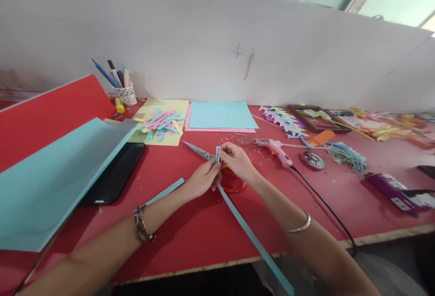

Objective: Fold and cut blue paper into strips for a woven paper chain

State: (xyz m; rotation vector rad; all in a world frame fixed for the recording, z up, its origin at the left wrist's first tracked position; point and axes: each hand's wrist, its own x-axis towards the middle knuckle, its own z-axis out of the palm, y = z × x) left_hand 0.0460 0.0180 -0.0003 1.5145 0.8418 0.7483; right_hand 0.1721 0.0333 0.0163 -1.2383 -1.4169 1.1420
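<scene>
My left hand (205, 177) and my right hand (237, 160) meet over the middle of the red table. Both pinch a long light blue paper strip (253, 237), whose upper end is folded into a small upright loop between my fingers. The strip's long tail slants down to the right, past the table's front edge. Scissors (198, 150) lie just behind my hands, blades pointing left, their handles partly hidden. Under and beside my right hand is a round red object (234, 183), partly covered. Another blue strip (165, 191) lies by my left forearm.
A pink glue gun (273, 147) with a black cord lies right of my hands. Cut strips (163, 123) are piled on yellow paper at back left, beside blue sheets (219, 114). A black tablet-like slab (117, 176), pen cup (126, 93) and purple power strip (396, 191) stand farther out.
</scene>
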